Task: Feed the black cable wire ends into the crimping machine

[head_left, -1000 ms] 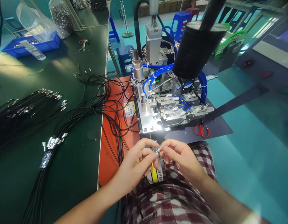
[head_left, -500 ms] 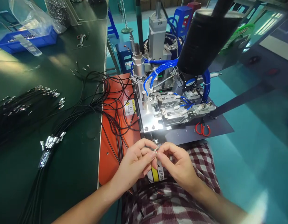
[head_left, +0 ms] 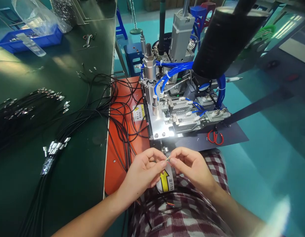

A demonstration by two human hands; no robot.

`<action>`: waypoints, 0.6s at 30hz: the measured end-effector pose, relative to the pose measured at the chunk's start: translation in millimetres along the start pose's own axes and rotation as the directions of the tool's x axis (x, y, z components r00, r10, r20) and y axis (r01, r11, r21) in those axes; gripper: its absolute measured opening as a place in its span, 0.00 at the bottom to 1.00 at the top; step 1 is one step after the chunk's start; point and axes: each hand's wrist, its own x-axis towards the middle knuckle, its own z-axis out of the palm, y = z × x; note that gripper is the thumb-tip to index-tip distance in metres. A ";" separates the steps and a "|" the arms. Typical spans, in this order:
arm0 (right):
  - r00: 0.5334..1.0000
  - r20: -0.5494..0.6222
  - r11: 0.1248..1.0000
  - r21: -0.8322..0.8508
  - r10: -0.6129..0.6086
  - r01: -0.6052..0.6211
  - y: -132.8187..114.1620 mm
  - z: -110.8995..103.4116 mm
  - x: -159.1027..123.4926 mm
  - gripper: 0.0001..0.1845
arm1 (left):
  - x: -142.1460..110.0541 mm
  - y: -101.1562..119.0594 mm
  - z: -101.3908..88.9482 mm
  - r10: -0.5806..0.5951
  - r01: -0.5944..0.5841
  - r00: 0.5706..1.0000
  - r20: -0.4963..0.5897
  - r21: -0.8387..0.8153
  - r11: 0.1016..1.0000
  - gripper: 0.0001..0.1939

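Observation:
My left hand (head_left: 144, 169) and my right hand (head_left: 191, 166) meet over my lap, at the front edge of the machine. Both are closed in a pinch, thumb against forefinger, on thin coloured wires (head_left: 168, 159) at a cable end. Mostly my fingertips hide these wires. Under my hands shows a white label with a yellow arrow (head_left: 164, 181). A black cable with stripped orange and red wire ends (head_left: 170, 204) lies across my checked clothing.
The metal machine (head_left: 164, 118) with blue hoses stands ahead. Black cables (head_left: 124, 128) spread over its orange base (head_left: 115, 177) onto the dark green table (head_left: 75, 184). Red-handled scissors (head_left: 216, 137) lie right. A blue tray (head_left: 51, 39) and wrench (head_left: 87, 40) are at far left.
My fingertips come together around the wires, then draw slightly apart, still pinching. The tall vertical cylinder and pole at the machine's rear appear shifted to the right as the view moves a little.

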 end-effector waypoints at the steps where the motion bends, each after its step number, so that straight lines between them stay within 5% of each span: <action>1: 1.000 0.003 1.000 0.009 0.002 -0.002 0.1 0.8 -0.2 0.07 | 0.2 -0.4 -0.2 0.001 -0.001 1.000 0.008 0.002 1.000 0.14; 18: 0.999 0.031 0.993 0.112 0.036 -0.039 0.9 1.9 -1.5 0.10 | 0.5 -1.8 -1.8 0.018 -0.018 0.999 0.033 0.012 1.000 0.13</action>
